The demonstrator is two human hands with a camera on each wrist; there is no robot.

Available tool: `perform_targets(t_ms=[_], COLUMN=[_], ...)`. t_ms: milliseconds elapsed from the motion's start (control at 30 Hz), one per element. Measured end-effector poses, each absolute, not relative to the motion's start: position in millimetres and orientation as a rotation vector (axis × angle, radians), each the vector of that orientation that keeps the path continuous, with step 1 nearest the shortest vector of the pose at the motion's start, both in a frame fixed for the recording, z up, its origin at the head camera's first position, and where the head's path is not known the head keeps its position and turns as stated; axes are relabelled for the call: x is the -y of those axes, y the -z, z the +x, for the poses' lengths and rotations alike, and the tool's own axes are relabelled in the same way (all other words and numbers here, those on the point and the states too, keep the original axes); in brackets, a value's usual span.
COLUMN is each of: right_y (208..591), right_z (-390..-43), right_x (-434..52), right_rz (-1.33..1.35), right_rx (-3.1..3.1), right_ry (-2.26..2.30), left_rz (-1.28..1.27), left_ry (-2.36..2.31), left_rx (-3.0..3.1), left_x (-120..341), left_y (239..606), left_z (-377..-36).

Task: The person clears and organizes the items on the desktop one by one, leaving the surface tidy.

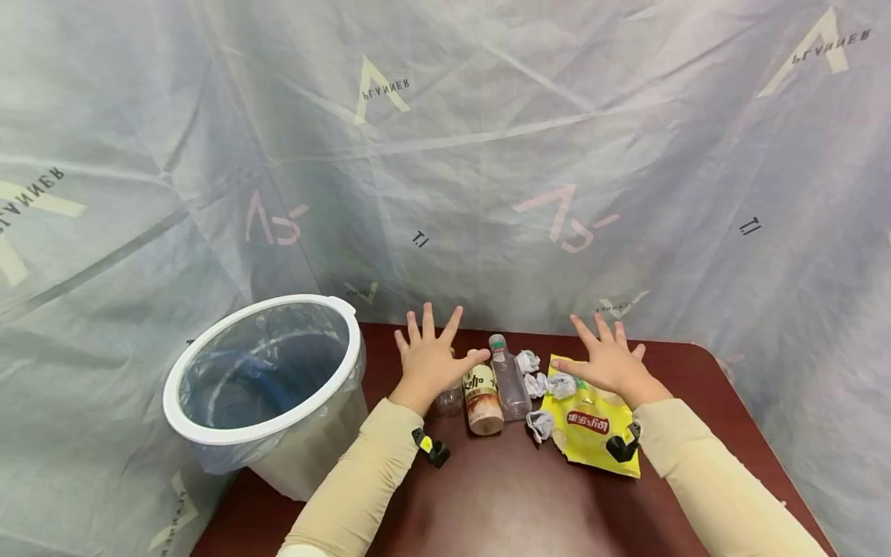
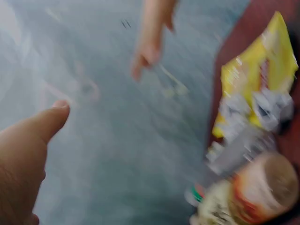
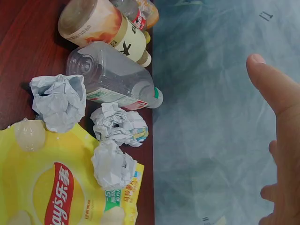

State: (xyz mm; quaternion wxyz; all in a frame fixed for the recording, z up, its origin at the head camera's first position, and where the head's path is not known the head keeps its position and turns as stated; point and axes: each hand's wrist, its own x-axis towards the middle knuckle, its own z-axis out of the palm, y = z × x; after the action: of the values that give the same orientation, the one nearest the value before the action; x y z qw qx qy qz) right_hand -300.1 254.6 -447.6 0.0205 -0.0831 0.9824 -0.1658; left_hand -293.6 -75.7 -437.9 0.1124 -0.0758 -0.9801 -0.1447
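Observation:
My left hand (image 1: 429, 360) is raised with its fingers spread, holding nothing, above the bottles on the left of the group. On the other side my right hand (image 1: 612, 362), also spread and holding nothing, hovers over a yellow chip bag (image 1: 592, 425). Between them lie a brown-and-cream drink bottle (image 1: 483, 406) and a clear plastic bottle (image 1: 511, 383) with a pale cap. Several crumpled paper balls (image 3: 58, 101) sit beside the clear bottle and on the bag. Behind the brown bottle, the right wrist view shows another clear bottle with a red label (image 3: 136, 14) and an orange bottle (image 3: 149, 13).
To the left stands a white-rimmed bin (image 1: 174, 418) lined with a translucent bag. The dark red table (image 1: 487, 503) has a rounded far right corner. A grey printed sheet (image 1: 487, 193) hangs behind the table and along its sides.

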Motion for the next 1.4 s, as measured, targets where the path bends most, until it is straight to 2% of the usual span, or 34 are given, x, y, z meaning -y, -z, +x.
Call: perform_targets(t_ms=[267,533,1000,1400], right_y=[464.2,479.8,496.3,523.8], right_z=[-306.0,-312.2,-322.5,-326.6], right_x=[-251.6,-256.3,-263.5,-261.8], right_rz=[-0.329,-0.409,-0.364,-0.360], right_rx=[-3.076,-3.098,-3.041,-2.968], right_ry=[0.558,0.633,0.777,0.942], left_rz=[-0.324,-0.129,0.376,0.690], left_ry=[0.437,0.440,0.559,0.877], left_rx=[2.552,2.505,2.379,2.378], left_x=[90.8,140.1,260.2,303.2], left_y=[369.5,338.7,344.9,373.8], left_z=[-242.8,-197.0,-138.9,-121.2])
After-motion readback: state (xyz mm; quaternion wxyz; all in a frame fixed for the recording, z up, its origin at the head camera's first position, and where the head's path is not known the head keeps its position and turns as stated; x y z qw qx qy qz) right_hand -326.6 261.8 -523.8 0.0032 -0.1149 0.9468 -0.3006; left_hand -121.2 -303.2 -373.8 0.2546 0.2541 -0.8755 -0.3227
